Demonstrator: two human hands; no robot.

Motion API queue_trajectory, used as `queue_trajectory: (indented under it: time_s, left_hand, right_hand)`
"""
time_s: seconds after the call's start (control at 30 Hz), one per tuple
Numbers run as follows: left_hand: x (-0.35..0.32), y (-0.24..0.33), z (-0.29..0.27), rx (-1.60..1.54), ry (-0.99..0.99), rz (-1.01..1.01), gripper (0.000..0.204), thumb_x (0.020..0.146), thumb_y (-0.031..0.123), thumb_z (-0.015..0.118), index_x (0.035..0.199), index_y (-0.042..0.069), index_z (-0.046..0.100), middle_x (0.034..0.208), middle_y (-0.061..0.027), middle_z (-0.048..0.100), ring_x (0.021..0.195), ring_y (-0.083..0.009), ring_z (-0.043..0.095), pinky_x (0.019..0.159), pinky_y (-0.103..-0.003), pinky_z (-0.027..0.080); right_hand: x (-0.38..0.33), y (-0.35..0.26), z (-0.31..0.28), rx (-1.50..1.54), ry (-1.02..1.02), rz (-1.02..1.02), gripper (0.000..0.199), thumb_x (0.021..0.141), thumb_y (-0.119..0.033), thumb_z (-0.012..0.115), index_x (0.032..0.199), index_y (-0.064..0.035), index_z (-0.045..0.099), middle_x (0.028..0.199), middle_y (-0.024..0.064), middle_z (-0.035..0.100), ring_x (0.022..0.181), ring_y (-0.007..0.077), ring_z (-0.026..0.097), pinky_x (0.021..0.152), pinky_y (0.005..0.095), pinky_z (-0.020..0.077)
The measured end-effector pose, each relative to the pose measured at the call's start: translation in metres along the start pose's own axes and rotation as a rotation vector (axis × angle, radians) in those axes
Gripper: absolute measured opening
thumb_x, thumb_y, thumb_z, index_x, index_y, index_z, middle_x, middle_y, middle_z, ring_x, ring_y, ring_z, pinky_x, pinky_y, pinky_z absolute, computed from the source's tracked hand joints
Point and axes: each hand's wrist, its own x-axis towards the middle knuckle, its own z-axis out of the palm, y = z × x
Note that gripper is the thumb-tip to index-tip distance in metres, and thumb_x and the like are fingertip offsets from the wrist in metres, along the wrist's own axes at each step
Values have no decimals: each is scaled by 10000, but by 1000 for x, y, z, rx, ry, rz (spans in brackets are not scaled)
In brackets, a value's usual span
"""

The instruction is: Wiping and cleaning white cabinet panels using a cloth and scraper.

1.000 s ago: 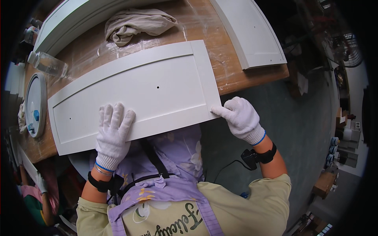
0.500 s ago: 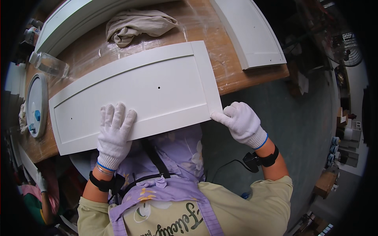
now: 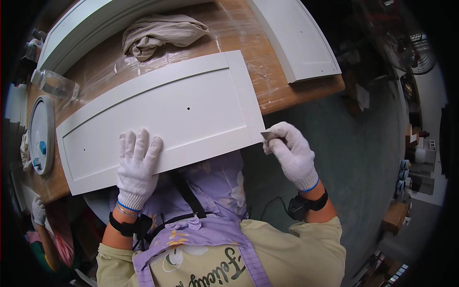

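A white framed panel (image 3: 158,115) with small dark holes lies on the wooden table, its near edge jutting out over my lap. My left hand (image 3: 137,167), in a white knit glove, rests flat on the panel's near rim with the fingers spread. Just off the panel's right end, my gloved right hand (image 3: 291,155) pinches a small grey flat piece (image 3: 267,136) with a pointed corner. Its kind is unclear, as the fingers cover most of it. The tip of that piece is close to the panel's right corner; whether they touch I cannot tell.
On the wooden table (image 3: 287,99) lie a crumpled beige cloth (image 3: 162,33), a clear plastic bottle (image 3: 58,86) and a round grey lid (image 3: 34,124) with blue bits. White panels (image 3: 306,43) stand along the far and right sides. Another person's gloved hand (image 3: 38,210) shows at lower left.
My right hand has turned, and the grey piece between its fingers now shows. My left hand stays on the panel. The whole view has shifted slightly.
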Motion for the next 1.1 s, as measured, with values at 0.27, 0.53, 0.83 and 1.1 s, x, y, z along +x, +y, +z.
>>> queue_trajectory:
  time_s: [0.27, 0.53, 0.83, 1.1]
  left_hand:
    - [1, 1, 4, -7, 16, 17, 625, 669, 12, 635, 1275, 112, 518, 1356, -197, 455, 1288, -439, 387, 1084, -559, 307]
    - [1, -1, 3, -16, 51, 44, 579, 685, 18, 614, 1251, 118, 542, 1327, -188, 483, 1268, -431, 414, 1078, -555, 321]
    - [-21, -7, -5, -12, 40, 64, 472, 700, 81, 607, 1168, 132, 579, 1216, -171, 531, 1177, -415, 474, 1034, -588, 356]
    - [-19, -12, -7, -27, 42, 74, 439, 704, 85, 603, 1137, 154, 582, 1189, -157, 531, 1138, -403, 493, 1008, -593, 381]
  right_hand:
    - [23, 51, 54, 1002, -533, 197, 281, 945, -134, 516, 1163, 44, 518, 1281, 219, 522, 1146, 320, 563, 996, 456, 439]
    - [1, 75, -66, 862, 627, 31, 127, 977, -153, 480, 1060, -65, 517, 909, 95, 624, 746, 194, 640, 696, 363, 583]
    - [50, 18, -15, -803, 215, -576, 254, 770, -67, 701, 1017, -126, 696, 877, 85, 572, 755, 236, 568, 691, 341, 499]
    - [122, 0, -1, -1170, -146, -647, 214, 831, -157, 582, 1020, -183, 679, 803, 95, 562, 768, 269, 565, 635, 365, 483]
